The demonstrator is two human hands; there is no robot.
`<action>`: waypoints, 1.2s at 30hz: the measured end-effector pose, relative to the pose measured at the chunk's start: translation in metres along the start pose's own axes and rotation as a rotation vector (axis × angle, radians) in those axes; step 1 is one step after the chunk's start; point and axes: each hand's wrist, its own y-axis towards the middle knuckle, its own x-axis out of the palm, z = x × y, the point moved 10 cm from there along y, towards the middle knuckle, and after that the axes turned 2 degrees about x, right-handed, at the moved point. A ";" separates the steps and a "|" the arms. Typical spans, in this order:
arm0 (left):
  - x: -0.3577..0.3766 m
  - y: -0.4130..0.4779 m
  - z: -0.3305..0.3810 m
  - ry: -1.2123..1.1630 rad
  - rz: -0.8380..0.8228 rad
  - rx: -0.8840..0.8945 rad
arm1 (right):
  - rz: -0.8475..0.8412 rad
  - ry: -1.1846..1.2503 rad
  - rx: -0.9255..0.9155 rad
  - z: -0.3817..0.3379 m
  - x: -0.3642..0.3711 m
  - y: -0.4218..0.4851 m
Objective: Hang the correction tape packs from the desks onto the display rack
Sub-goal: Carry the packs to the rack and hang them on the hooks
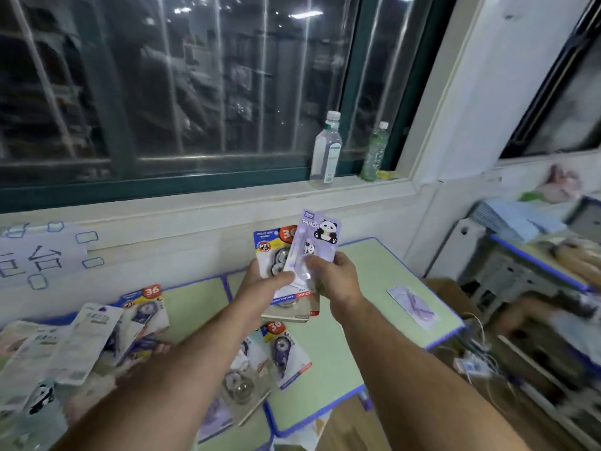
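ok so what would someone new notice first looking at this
Dead centre, the right hand pinches a purple panda pack in front of a stack of packs with red 36 badges, gripped by the left hand. Below and to the left, loose packs litter the green desks. Behind them, a clear bottle and a green bottle stand on the window sill.

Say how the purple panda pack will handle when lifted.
The panda pack stands upright above the right hand without drooping, so it is probably fairly stiff. It looks thin and flat, so it is likely light. Its glossy plastic front may be slippery.
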 end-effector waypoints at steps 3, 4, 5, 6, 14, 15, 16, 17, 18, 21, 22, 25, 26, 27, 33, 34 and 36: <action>0.045 -0.024 -0.015 -0.001 -0.147 -0.004 | 0.089 0.022 0.031 0.010 -0.055 -0.037; 0.061 -0.034 -0.019 0.006 -0.183 -0.010 | 0.123 0.030 0.037 0.011 -0.074 -0.049; 0.075 -0.042 -0.023 0.016 -0.213 -0.017 | 0.156 0.033 0.038 0.011 -0.093 -0.060; 0.091 -0.051 -0.027 0.023 -0.244 -0.023 | 0.185 0.032 0.035 0.011 -0.112 -0.069; 0.250 -0.142 -0.041 0.089 -0.533 -0.009 | 0.422 0.144 -0.004 0.002 -0.281 -0.167; 0.275 -0.159 -0.044 0.089 -0.579 -0.007 | 0.465 0.167 -0.010 0.001 -0.307 -0.184; 0.301 -0.178 -0.046 0.085 -0.623 -0.004 | 0.513 0.179 -0.009 0.000 -0.335 -0.204; 0.328 -0.198 -0.049 0.085 -0.662 -0.003 | 0.551 0.181 -0.012 -0.002 -0.362 -0.227; 0.354 -0.220 -0.053 0.088 -0.700 0.001 | 0.588 0.181 -0.015 -0.002 -0.390 -0.248; 0.435 -0.299 -0.066 0.061 -0.832 -0.013 | 0.701 0.181 -0.045 -0.003 -0.480 -0.316; 0.467 -0.334 -0.072 0.043 -0.877 -0.023 | 0.753 0.167 -0.064 -0.003 -0.518 -0.347; 0.537 -0.413 -0.085 0.003 -0.976 -0.088 | 0.866 0.105 -0.102 -0.007 -0.600 -0.418; 0.562 -0.445 -0.091 -0.009 -1.023 -0.103 | 0.909 0.098 -0.108 -0.012 -0.625 -0.449; 0.585 -0.476 -0.096 -0.031 -1.068 -0.123 | 0.941 0.081 -0.111 -0.015 -0.650 -0.479; 0.689 -0.653 -0.119 -0.042 -1.305 -0.251 | 1.147 0.016 -0.123 -0.014 -0.777 -0.646; 0.703 -0.680 -0.122 -0.026 -1.351 -0.267 | 1.177 0.032 -0.127 -0.011 -0.792 -0.672; 0.730 -0.730 -0.128 0.010 -1.445 -0.288 | 1.238 0.094 -0.151 -0.007 -0.818 -0.721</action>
